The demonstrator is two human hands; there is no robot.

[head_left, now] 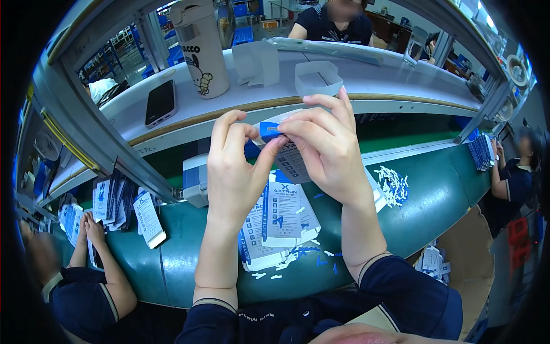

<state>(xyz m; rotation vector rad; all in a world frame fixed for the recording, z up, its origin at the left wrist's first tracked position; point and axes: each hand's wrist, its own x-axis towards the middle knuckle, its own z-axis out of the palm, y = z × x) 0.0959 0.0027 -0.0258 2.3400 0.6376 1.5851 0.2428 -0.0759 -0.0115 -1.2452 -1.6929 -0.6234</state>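
In front of my chest, just below the shelf edge, I hold a flat white-and-blue cardboard battery box (286, 163) up in both hands. Its blue end flap (268, 131), with a slot in it, faces me. My right hand (329, 143) pinches this end between thumb and fingers. The thumb of my left hand (232, 155) presses by the flap, with its curved fingers at the box's left side. Below lies a pile of similar flat boxes (283, 212). Small white and blue cut-out pieces (321, 261) are scattered around it; a heap of white pieces (392, 186) lies to the right.
A shelf (366, 94) crosses ahead, bearing a white tumbler (200, 54), a phone (161, 103) and a translucent tray (318, 80). Co-workers sit left, right and opposite. More boxes (149, 221) lie left on the green table (189, 261). An open carton (467, 258) stands at right.
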